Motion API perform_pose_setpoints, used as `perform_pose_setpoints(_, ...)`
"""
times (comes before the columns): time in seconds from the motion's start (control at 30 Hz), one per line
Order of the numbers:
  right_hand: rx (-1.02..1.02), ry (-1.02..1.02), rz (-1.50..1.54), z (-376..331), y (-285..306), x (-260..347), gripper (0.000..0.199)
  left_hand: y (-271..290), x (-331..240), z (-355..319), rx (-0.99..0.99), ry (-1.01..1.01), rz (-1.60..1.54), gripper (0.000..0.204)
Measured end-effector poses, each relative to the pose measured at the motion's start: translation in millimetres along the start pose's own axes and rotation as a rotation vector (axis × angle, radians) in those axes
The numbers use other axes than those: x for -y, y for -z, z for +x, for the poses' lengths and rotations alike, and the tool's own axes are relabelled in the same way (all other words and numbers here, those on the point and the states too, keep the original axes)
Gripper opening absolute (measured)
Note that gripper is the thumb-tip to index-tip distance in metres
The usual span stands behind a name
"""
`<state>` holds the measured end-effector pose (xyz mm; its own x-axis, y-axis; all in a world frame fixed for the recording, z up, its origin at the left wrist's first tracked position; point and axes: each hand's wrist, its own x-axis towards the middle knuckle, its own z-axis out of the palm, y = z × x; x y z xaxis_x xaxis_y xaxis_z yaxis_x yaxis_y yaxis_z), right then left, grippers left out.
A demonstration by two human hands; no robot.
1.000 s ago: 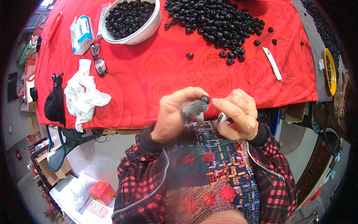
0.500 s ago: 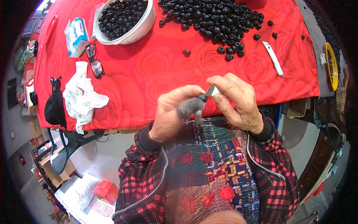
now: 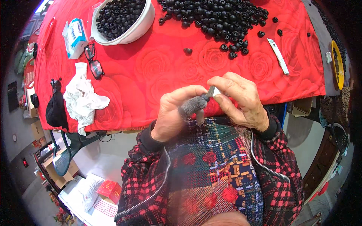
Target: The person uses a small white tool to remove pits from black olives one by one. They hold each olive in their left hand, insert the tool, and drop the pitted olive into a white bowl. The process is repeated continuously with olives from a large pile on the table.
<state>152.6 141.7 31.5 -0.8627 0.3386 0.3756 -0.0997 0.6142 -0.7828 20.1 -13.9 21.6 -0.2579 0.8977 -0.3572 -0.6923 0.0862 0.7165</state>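
Bowl (image 3: pixel 145 23) already heaped with black pieces; big pile (image 3: pixel 215 17) left on bench (image 3: pixel 151 75). Left hand (image 3: pixel 175 113) closed on one piece, right hand (image 3: pixel 241 100) pinching small blade (image 3: pixel 210 91).

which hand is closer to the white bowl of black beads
Left. The left hand is below and slightly right of the white bowl; the right hand is farther right, nearer the loose bead pile.

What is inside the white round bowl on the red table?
The white round bowl is filled with small black round pieces. Its bottom is covered by them and cannot be seen.
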Motion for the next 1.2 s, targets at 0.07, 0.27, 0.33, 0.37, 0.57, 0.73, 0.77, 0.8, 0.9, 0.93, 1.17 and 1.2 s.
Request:
perform_pose_setpoints(0.07,0.019,0.007,0.012,0,1,-2,0.027,2,1,1,0.024,0.018,-0.022,0.025)
perform_pose_setpoints(0.27,0.1,0.064,0.023,-2,2,-12,0.025,6,1,2,0.087,0.075,-0.08,0.024)
perform_pose_setpoints(0.33,0.167,0.098,0.013,-1,5,-14,0.026,6,0,6,0.078,0.118,-0.116,0.023)
perform_pose_setpoints(0.37,0.235,0.125,-0.02,-5,2,-12,0.026,6,0,6,0.064,0.113,-0.196,0.022)
perform_pose_setpoints(0.57,0.007,0.039,0.115,-6,1,-8,0.035,10,2,14,0.076,0.113,-0.255,0.019)
perform_pose_setpoints(0.73,-0.046,0.24,-0.131,10,-10,-6,0.044,-1,-5,13,0.079,0.241,-0.162,0.021)
perform_pose_setpoints(0.77,-0.049,0.238,-0.142,11,-10,-4,0.043,6,2,12,0.172,0.21,-0.293,0.022)
perform_pose_setpoints(0.8,-0.055,0.253,-0.114,10,-11,-5,0.042,5,-1,11,0.168,0.24,-0.304,0.022)
perform_pose_setpoints(0.9,-0.092,0.325,-0.063,8,-15,-7,0.04,4,-7,7,0.206,0.302,-0.357,0.023)
perform_pose_setpoints(0.93,-0.11,0.34,-0.069,7,-17,-7,0.039,5,-4,7,0.196,0.292,-0.317,0.023)
perform_pose_setpoints(1.17,-0.198,0.38,-0.124,5,-21,-3,0.029,5,8,14,0.179,0.275,-0.425,0.022)
perform_pose_setpoints(1.2,-0.198,0.384,-0.119,5,-20,-2,0.028,7,8,14,0.21,0.266,-0.425,0.024)
